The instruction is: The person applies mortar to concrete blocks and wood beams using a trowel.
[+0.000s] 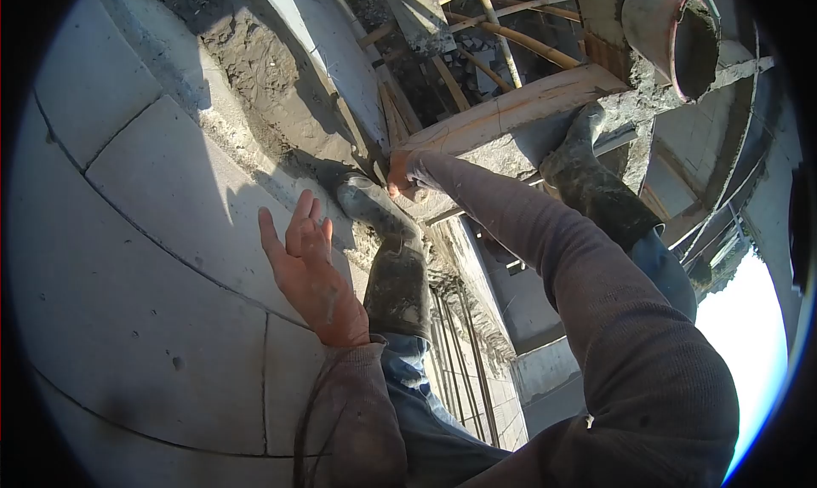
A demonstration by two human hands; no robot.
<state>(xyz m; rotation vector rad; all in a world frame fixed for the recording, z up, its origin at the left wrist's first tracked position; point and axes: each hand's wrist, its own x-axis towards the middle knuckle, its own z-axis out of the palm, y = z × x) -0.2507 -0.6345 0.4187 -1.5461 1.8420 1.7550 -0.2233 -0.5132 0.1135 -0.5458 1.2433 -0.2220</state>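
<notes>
Head view, left hand (308, 267) spread flat on block wall (153, 258), fingers pointing up; right hand (400, 175) clenched, contents unclear.

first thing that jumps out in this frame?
The open left hand, fingers spread, laid flat against the grey block wall at centre-left. Past it the right hand reaches out to the wet mortar on top of the wall, what it grips hidden. Below, two mud-caked boots stand on the wall edge and a plank, with a mortar-filled bucket at top right.
</notes>
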